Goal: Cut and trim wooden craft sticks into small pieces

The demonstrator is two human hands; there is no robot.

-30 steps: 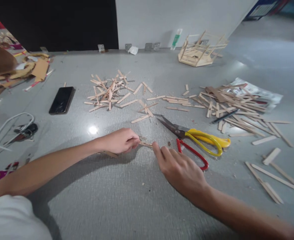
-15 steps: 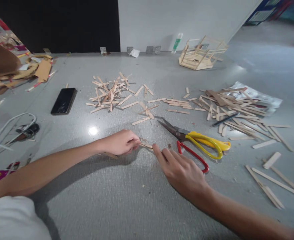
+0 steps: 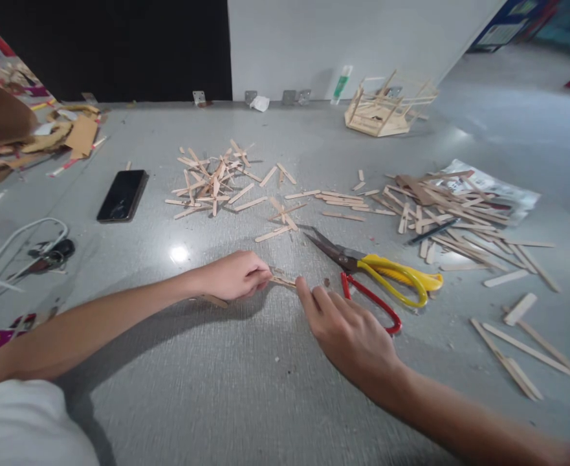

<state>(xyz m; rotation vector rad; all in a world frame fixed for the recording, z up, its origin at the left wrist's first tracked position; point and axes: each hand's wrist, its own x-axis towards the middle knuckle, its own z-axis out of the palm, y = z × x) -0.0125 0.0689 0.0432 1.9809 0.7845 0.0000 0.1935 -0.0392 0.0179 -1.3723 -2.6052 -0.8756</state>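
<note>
My left hand (image 3: 233, 275) rests on the grey floor with its fingers closed around a few thin wooden craft sticks (image 3: 281, 281); one stick end pokes out behind the palm. My right hand (image 3: 347, 330) lies just right of it, fingers stretched forward, fingertips touching the far end of those sticks. Scissors (image 3: 376, 275) with a yellow and a red handle lie shut right beside my right hand, blades pointing to the upper left.
A heap of short stick pieces (image 3: 217, 178) lies ahead, and longer sticks over a plastic bag (image 3: 459, 207) at the right. A black phone (image 3: 122, 194) is at the left, a stick-built frame (image 3: 384, 107) by the far wall, cardboard scraps (image 3: 32, 139) and cables (image 3: 17, 249) far left.
Both hands stay in the same place on the sticks; only the camera view has shifted slightly.
</note>
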